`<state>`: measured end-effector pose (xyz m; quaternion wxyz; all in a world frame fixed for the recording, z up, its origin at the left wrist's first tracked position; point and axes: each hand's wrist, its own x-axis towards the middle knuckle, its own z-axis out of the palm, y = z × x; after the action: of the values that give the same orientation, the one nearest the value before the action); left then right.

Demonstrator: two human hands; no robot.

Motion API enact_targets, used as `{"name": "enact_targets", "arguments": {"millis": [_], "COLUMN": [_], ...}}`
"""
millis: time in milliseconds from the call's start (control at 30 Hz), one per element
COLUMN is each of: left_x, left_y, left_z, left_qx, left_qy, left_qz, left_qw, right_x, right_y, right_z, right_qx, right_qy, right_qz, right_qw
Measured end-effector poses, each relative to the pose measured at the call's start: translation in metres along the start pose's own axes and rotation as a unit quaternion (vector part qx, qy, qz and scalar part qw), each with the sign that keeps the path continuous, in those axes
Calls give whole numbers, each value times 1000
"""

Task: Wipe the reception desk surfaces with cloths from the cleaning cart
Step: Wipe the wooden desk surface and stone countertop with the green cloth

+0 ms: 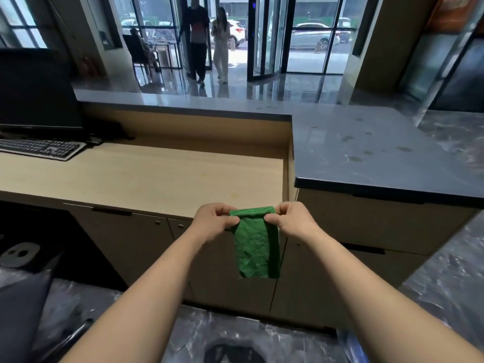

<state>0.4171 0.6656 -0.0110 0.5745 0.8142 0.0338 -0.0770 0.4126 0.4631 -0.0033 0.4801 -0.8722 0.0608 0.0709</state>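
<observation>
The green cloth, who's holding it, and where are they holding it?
Both hands pinch the green cloth at its top edge: left hand on the left corner, right hand on the right; the rest hangs down.

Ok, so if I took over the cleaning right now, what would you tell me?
Left hand: pinches the top left corner of the green cloth.
Right hand: pinches its top right corner.
The cloth hangs folded in the air in front of the desk and touches no surface.
Done: a cloth is in hand.
Left: the dark stone counter on the right shows smudges, and the wooden desk top has faint marks, so both likely need wiping. Mind the keyboard at the far left.
</observation>
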Motion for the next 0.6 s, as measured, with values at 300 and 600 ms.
{"name": "enact_targets", "arguments": {"millis": [300, 600], "left_x": [108, 199], "left_y": [-19, -23], "left_z": [-35, -39], "left_qx": [-5, 31], "left_qy": [-38, -106], "left_qz": [-29, -4], "left_qw": [999, 994], "right_x": [87, 148], "right_y": [-20, -44], "right_z": [61, 71], "right_qx": [-3, -98], "right_qy": [100, 200], "right_qz": [102, 180], "right_qw": [990, 958]}}
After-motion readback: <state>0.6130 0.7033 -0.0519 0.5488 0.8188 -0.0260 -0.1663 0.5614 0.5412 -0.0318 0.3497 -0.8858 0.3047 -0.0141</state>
